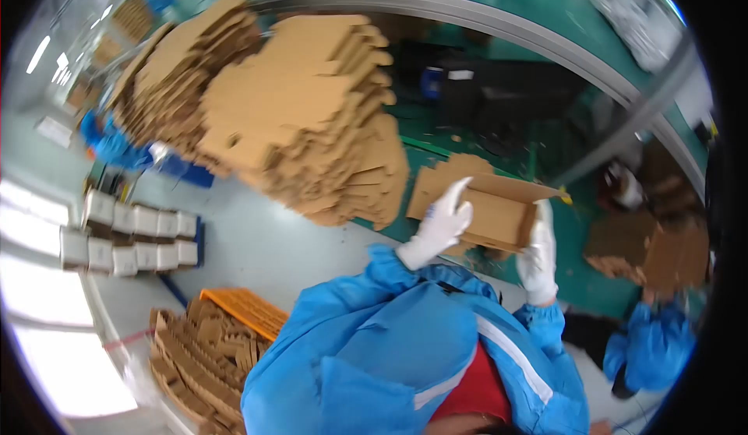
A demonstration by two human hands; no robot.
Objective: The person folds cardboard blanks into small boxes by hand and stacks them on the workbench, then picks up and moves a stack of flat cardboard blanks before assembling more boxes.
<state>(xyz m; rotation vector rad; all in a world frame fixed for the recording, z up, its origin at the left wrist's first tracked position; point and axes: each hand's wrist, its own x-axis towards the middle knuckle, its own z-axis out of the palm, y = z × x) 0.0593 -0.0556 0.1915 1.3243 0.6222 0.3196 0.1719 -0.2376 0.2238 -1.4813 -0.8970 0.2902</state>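
Observation:
A partly folded brown cardboard box, its inside facing up, is held in front of me above the green work surface. My left hand, in a white glove, is at the box's left side, with its index finger stretched along the edge and the other fingers curled there. My right hand, also gloved in white, grips the right wall, its fingertips reaching the upper right corner. Beneath and behind the box lies a flat cardboard piece.
Tall stacks of flat cardboard blanks rise at left. An orange crate and more cardboard are at lower left, white boxes beyond. A metal frame crosses behind. At right, a co-worker's sleeve is near another cardboard box.

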